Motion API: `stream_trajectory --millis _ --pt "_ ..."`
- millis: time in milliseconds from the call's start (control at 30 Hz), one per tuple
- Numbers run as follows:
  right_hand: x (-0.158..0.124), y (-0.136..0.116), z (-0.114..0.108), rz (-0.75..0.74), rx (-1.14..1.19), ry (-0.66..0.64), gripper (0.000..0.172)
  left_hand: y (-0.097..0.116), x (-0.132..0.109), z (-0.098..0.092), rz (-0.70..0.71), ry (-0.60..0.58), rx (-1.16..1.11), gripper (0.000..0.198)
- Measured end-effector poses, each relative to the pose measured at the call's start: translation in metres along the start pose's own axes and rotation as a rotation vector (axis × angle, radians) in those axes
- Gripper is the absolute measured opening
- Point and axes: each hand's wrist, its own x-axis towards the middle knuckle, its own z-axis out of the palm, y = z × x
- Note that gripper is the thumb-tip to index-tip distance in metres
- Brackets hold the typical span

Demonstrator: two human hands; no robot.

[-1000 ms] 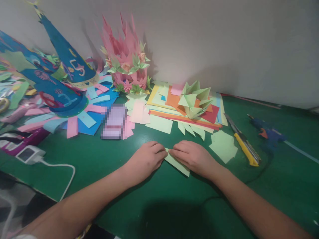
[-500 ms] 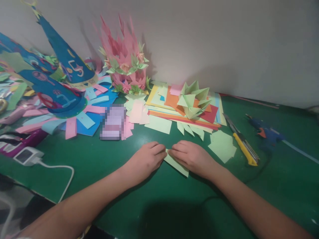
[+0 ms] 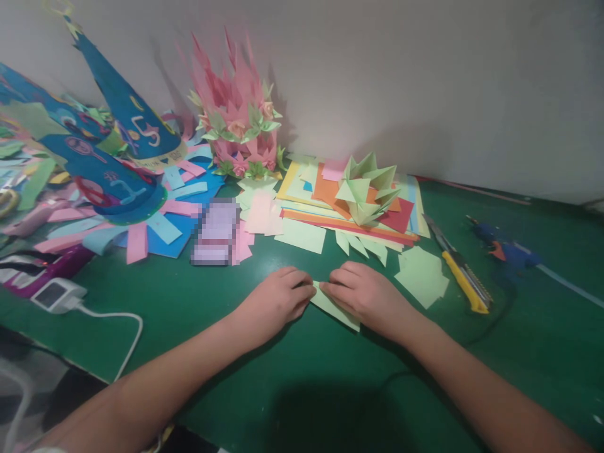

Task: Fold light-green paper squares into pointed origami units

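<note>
A folded piece of pale green paper (image 3: 336,311) lies on the green table between my hands. My left hand (image 3: 287,296) pinches its upper left corner with the fingertips. From the other side my right hand (image 3: 352,289) presses on the paper's upper edge, fingers bent together, hiding part of it. Just beyond my hands are a flat pale green sheet (image 3: 302,236) and several folded green leaf shapes (image 3: 362,245). To the right of my right hand lies a stack of pale green paper squares (image 3: 421,277).
A yellow utility knife (image 3: 465,280) and a blue glue gun (image 3: 507,245) lie at right. Behind, a green origami ring (image 3: 370,189) rests on coloured paper sheets (image 3: 290,182). A pink paper crown (image 3: 240,119), blue cone hats (image 3: 120,94) and a white cable (image 3: 134,314) are at left.
My right hand's fingers have shifted slightly up along the paper, and the paper's lower right corner has risen a little. My left hand stays almost in place.
</note>
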Motion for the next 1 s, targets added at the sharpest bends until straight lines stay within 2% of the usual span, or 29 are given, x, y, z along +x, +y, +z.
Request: stream_trajectory --millis 200,500,833,1000 --pt "-0.006 0.002 0.000 -0.012 -0.078 -0.052 0.024 -0.001 0.001 -0.001 0.009 -0.012 0.017 0.019" --pt "-0.008 0.004 -0.005 -0.050 -0.034 -0.067 0.027 -0.003 0.000 0.001 0.016 -0.008 0.011 0.018" --pt "-0.007 0.002 -0.007 0.040 0.002 -0.143 0.030 -0.001 -0.001 0.003 0.010 -0.022 0.072 0.024" --pt "-0.010 0.009 -0.015 0.034 0.083 -0.113 0.031 0.001 0.000 0.002 0.031 -0.045 0.122 0.022"
